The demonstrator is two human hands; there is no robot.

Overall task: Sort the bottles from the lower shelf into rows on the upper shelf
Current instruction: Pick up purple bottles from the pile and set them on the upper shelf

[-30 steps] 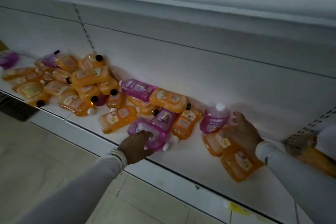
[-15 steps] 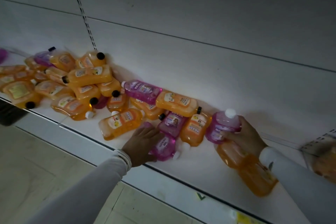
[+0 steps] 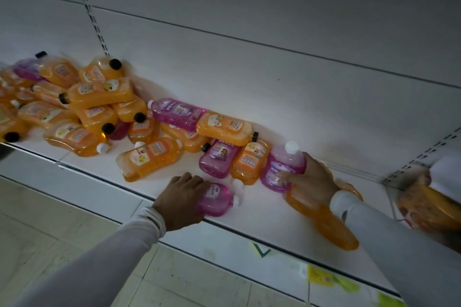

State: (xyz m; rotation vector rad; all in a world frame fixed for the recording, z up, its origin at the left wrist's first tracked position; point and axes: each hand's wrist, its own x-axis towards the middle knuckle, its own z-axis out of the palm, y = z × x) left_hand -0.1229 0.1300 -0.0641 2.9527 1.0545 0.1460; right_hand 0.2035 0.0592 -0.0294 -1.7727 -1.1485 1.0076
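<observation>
Several orange and pink bottles lie heaped on the white lower shelf [image 3: 262, 217]. My left hand [image 3: 180, 200] grips a pink bottle [image 3: 215, 199] lying near the shelf's front edge, its white cap pointing right. My right hand [image 3: 311, 180] holds another pink bottle [image 3: 282, 166] with a white cap, tilted up off the shelf. An orange bottle [image 3: 326, 224] lies under my right wrist. The upper shelf is out of view.
The main pile of orange bottles [image 3: 97, 97] fills the shelf's left side against the white back panel [image 3: 249, 70]. More orange bottles [image 3: 429, 209] sit past a slotted upright at the right. Tiled floor [image 3: 74, 232] lies below the shelf's front edge.
My left hand has closed round the pink bottle at the front edge. My right hand has gripped its pink bottle and tipped it up. The camera has moved closer and lower.
</observation>
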